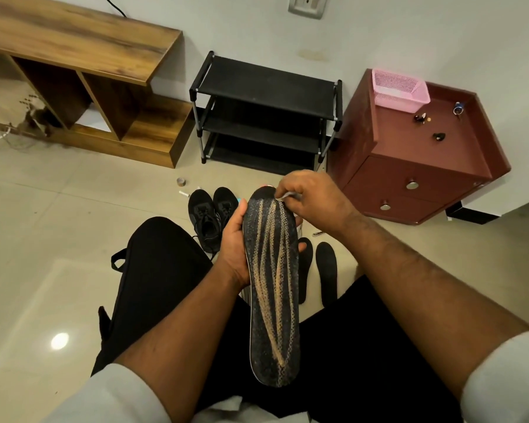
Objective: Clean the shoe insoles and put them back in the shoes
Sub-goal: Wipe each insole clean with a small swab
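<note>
A long black insole (272, 288) with tan streaks stands almost upright over my lap. My left hand (234, 242) grips its left edge near the middle, fingers curled behind it. My right hand (310, 198) pinches a small white wipe (287, 195) against the insole's toe end. A pair of black shoes (213, 213) stands on the floor beyond my left hand. Two more black insoles (326, 270) lie flat on the tiles to the right, one partly hidden behind the held insole.
A black three-tier shoe rack (266, 111) stands against the wall. Right of it is a maroon drawer cabinet (416, 154) with a pink basket (399, 90). A wooden shelf unit (83, 77) sits at left. A tape roll (181, 181) lies on the floor.
</note>
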Available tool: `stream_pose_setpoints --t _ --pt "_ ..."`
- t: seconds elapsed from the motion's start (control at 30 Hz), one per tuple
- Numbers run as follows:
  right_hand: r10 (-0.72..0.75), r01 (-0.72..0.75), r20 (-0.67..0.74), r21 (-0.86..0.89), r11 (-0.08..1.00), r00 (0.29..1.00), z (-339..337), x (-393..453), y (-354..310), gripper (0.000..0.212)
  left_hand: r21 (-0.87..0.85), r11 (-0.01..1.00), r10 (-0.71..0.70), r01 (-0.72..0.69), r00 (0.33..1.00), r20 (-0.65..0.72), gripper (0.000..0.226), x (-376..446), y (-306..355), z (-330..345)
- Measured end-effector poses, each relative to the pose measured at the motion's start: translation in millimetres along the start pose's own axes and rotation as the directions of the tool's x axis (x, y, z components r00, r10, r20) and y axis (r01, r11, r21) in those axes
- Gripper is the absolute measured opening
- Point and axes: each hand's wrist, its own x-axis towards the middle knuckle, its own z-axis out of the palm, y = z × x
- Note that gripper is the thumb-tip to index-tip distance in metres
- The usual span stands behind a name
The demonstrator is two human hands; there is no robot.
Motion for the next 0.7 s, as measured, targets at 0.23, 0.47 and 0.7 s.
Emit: stream_pose_setpoints --t 0.23,0.47,0.7 --pt "-0.063 0.063 0.018 -0.001 0.998 0.998 -6 -12 -1 0.013 0.01 1.0 -0.007 0.007 1.0 -0.008 0.076 -1 0 2" --pt "-0.083 0.085 0.049 -0.035 0.996 0.995 -6 6 -3 0.013 0.009 1.0 0.001 0.0 1.0 -0.011 0.076 -3 2 2" --pt "-0.101 0.102 0.114 -0.007 0.995 0.988 -1 -31 -2 0.014 0.026 1.0 0.0 0.0 1.0 -0.02 0.073 2 2 3"
